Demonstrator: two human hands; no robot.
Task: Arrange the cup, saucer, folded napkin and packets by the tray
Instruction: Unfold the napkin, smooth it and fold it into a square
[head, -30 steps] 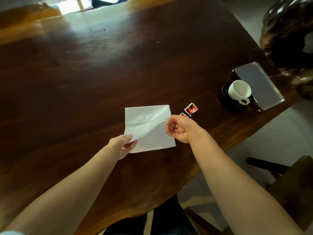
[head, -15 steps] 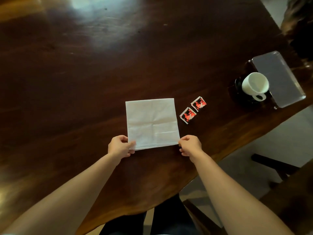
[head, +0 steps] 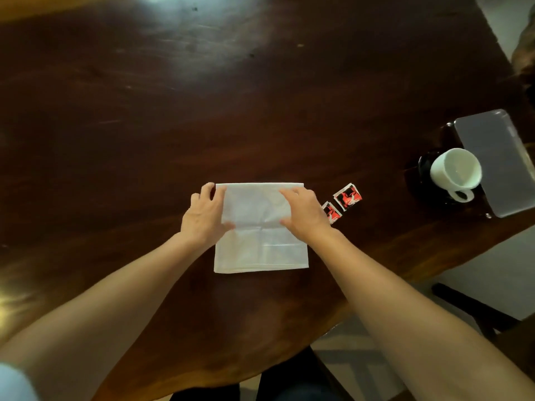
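Observation:
A white napkin (head: 260, 250) lies flat on the dark wooden table (head: 173, 111), near its front edge. My left hand (head: 205, 215) grips the napkin's far left corner and left edge. My right hand (head: 304, 212) lies palm down on the far right part, fingers apart. Two red-and-black packets (head: 347, 197) sit just right of the napkin, and my right hand partly covers the nearer one (head: 332, 213). Further right, a white cup (head: 456, 172) stands on a black saucer (head: 424, 169), touching the left side of a grey tray (head: 498, 163).
The table's curved front edge runs close below the napkin, and the tray sits at the right edge. A dark chair (head: 474, 308) stands on the floor at the lower right. A dark carved object (head: 524, 62) is at the far right.
Both hands moved from the napkin's near corners up to its far half. The napkin, lifted one second ago, now lies flat in the same spot. The camera tilted further down.

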